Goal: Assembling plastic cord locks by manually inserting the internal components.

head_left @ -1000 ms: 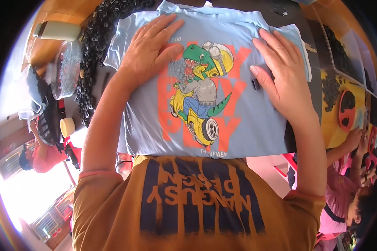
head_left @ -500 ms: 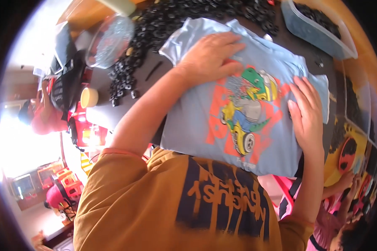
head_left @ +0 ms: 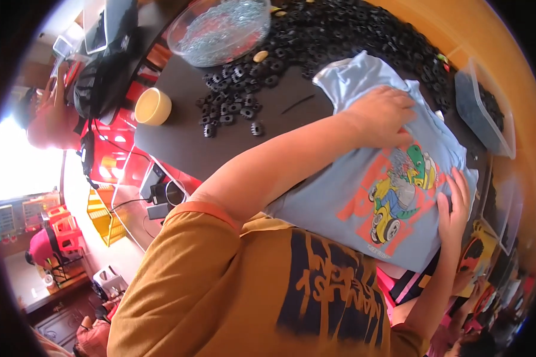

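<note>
A light blue T-shirt [head_left: 339,193] with a cartoon dinosaur print lies spread over the dark table [head_left: 181,137], its lower edge against my body. My left hand [head_left: 382,116] rests palm down on its upper part, fingers stretched out, just above the print. Along the shirt's right side lies my right hand [head_left: 454,211], with fingers apart and pressed lightly to the cloth. Neither hand grips anything that I can see.
Beyond the shirt spreads a heap of small black plastic pieces [head_left: 333,33]. A clear bowl [head_left: 187,55] of shiny bits and a yellow cup [head_left: 153,107] stand left. A clear bin [head_left: 479,122] holds black pieces at right. Another person's arms [head_left: 473,288] show lower right.
The view has swung left, so shirt and hands appear farther right and more of the table's left side shows. Both hands remain on the shirt in much the same places.
</note>
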{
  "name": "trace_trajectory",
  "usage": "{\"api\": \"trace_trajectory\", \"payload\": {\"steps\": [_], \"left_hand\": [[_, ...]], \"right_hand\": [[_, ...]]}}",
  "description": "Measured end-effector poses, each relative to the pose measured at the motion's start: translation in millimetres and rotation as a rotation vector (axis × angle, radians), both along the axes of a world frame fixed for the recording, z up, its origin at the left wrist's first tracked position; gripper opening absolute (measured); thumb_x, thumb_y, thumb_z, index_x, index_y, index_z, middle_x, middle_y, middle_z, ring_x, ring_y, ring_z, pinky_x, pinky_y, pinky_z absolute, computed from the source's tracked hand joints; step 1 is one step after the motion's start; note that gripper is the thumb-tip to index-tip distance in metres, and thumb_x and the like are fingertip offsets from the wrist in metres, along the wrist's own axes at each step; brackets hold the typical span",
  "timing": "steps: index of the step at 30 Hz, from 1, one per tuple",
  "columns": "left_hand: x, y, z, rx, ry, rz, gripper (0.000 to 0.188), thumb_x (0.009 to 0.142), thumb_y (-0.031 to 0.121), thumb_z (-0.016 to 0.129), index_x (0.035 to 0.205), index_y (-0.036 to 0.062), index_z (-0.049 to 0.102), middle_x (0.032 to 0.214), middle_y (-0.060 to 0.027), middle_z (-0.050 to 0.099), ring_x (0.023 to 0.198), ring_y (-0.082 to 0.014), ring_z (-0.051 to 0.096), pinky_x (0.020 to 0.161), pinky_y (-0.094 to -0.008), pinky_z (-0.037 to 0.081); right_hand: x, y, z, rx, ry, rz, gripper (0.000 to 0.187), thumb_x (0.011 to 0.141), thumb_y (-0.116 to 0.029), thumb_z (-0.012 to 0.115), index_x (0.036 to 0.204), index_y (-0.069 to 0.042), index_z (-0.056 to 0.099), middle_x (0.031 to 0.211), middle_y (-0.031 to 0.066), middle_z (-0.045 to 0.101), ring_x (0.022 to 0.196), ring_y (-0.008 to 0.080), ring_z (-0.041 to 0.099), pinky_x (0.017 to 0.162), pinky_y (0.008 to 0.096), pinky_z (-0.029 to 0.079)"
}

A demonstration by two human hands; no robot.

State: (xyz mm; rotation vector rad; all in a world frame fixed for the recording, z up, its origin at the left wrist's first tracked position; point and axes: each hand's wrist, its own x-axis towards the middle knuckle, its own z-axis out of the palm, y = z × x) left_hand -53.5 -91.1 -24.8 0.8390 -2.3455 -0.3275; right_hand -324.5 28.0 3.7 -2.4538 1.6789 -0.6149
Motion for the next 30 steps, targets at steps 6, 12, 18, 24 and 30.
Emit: {"api": "trace_trajectory", "payload": {"steps": [6, 12, 18, 24, 30], "left_hand": [[23.0, 39.5, 33.5, -0.04, -0.064, -0.005, 0.023, 0.072, 0.019, 0.061, 0.089, 0.0033, 0.062, 0.098, -0.0101, 0.061, 0.1, -0.0255, 0.056, 0.087, -0.0357, 0.043], [106.9, 118.3, 42.0, -0.035, 0.106, 0.092, 0.027, 0.064, 0.009, 0.064, 0.09, 0.0024, 0.062, 0.082, -0.0051, 0.058, 0.075, -0.0208, 0.059, 0.066, -0.0333, 0.046], [152.1, 127.7, 38.4, 0.042, -0.119, 0.612, 0.027, 0.07, 0.008, 0.068, 0.096, 0.0047, 0.062, 0.087, -0.0069, 0.056, 0.078, -0.0258, 0.056, 0.071, -0.0368, 0.045], [160.0, 119.9, 31.0, 0.092, -0.107, 0.663, 0.023, 0.072, 0.004, 0.065, 0.095, 0.0026, 0.061, 0.09, -0.0116, 0.053, 0.079, -0.0304, 0.055, 0.068, -0.0372, 0.048], [162.7, 116.5, 36.8, 0.111, -0.129, 0.709, 0.029, 0.075, 0.005, 0.066, 0.103, 0.003, 0.06, 0.092, -0.012, 0.055, 0.083, -0.0298, 0.057, 0.071, -0.037, 0.048]], "right_hand": [[-8.5, -0.8, -7.7, 0.081, 0.05, -0.019, 0.037, 0.09, -0.017, 0.047, 0.12, 0.003, 0.053, 0.136, 0.0143, 0.044, 0.129, 0.0288, 0.038, 0.107, 0.0379, 0.026], [-4.8, -3.6, -4.1, 0.04, 0.061, -0.01, 0.036, 0.088, -0.014, 0.05, 0.118, 0.005, 0.053, 0.133, 0.0161, 0.046, 0.126, 0.0326, 0.04, 0.105, 0.0401, 0.028], [-9.1, -3.4, -3.7, 0.018, 0.081, 0.024, 0.037, 0.091, -0.017, 0.047, 0.119, 0.006, 0.052, 0.133, 0.0167, 0.046, 0.125, 0.0316, 0.041, 0.105, 0.0393, 0.028], [-4.5, -6.1, -2.8, 0.063, 0.02, 0.009, 0.036, 0.09, -0.017, 0.048, 0.117, 0.006, 0.054, 0.133, 0.0166, 0.046, 0.125, 0.031, 0.041, 0.104, 0.0399, 0.028], [3.3, -9.3, 11.7, 0.04, -0.068, -0.083, 0.031, 0.088, -0.013, 0.053, 0.112, 0.005, 0.057, 0.122, 0.0168, 0.055, 0.117, 0.0309, 0.049, 0.1, 0.0394, 0.034]]}}
